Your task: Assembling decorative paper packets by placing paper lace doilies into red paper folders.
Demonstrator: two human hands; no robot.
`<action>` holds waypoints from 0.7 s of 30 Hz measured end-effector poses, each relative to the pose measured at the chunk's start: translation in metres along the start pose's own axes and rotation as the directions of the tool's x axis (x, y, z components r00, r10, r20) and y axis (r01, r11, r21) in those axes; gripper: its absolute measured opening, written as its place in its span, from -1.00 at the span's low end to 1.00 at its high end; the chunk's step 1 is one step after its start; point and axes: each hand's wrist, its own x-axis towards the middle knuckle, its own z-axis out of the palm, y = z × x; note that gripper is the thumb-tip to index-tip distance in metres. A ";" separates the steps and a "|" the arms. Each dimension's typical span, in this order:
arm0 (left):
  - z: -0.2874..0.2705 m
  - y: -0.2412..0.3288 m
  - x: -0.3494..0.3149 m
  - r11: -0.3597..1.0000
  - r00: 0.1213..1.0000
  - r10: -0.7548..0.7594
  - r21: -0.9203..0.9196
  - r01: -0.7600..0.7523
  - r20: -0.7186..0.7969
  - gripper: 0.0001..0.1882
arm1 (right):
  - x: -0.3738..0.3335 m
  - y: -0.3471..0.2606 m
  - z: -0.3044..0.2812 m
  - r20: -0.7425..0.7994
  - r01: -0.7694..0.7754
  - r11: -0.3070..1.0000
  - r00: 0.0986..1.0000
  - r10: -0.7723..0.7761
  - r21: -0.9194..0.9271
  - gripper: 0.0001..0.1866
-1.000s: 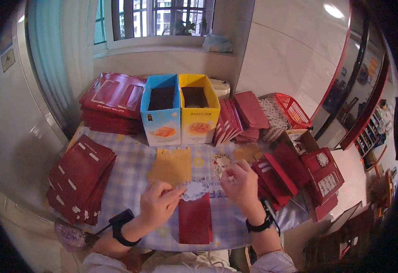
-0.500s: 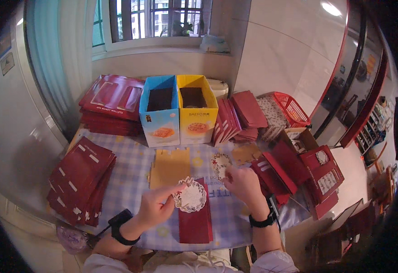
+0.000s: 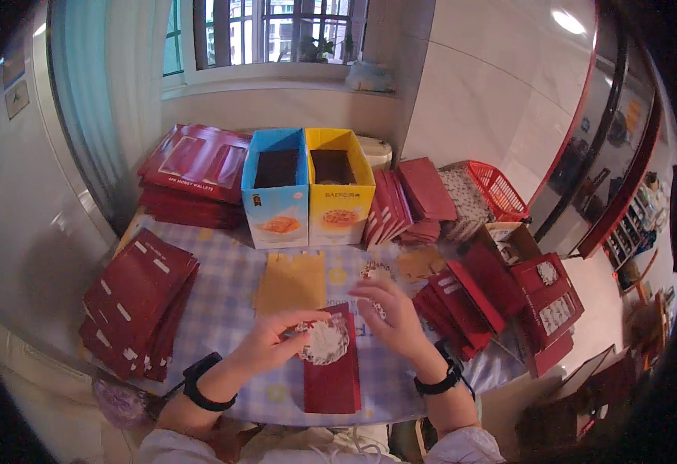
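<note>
A round paper cutout (image 3: 327, 342) with a leafy wreath border and a pale centre is pinched at its left edge by my left hand (image 3: 267, 344). It lies over the upper part of a dark red paper envelope (image 3: 328, 390), which rests upright on the table before me. My right hand (image 3: 389, 321) is raised just right of the envelope, fingers apart and holding nothing. Partly hidden behind its fingers, more wreath cutouts (image 3: 374, 270) lie on the cloth. A tan paper piece (image 3: 292, 282) sits beyond my left hand.
Dark red printed sleeves (image 3: 133, 298) are stacked at the left. At the back stand a blue box (image 3: 276, 220), a yellow box (image 3: 341, 220) and more sleeves (image 3: 191, 166). Red envelopes (image 3: 454, 309), an open carton (image 3: 518, 240) and a red basket (image 3: 499, 189) occupy the right.
My right hand has opened its fingers and shifted a little left, toward the envelope. The left hand still grips the cutout, its fingers now reaching further along its upper edge.
</note>
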 end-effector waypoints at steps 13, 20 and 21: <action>0.005 -0.012 0.002 0.938 0.851 0.308 0.285 -0.197 -0.426 -0.52 | -0.003 -0.019 0.002 0.505 -0.594 0.304 0.799 0.325 0.745 -0.84; 0.009 -0.003 0.004 0.531 0.784 0.612 0.790 -0.307 -0.106 -0.41 | -0.009 -0.016 0.010 0.522 -0.568 0.296 0.823 0.224 0.768 -0.76; 0.008 -0.003 0.004 0.539 0.796 0.596 0.788 -0.298 -0.107 -0.41 | -0.009 -0.016 0.010 0.549 -0.590 0.290 0.807 0.216 0.753 -0.75</action>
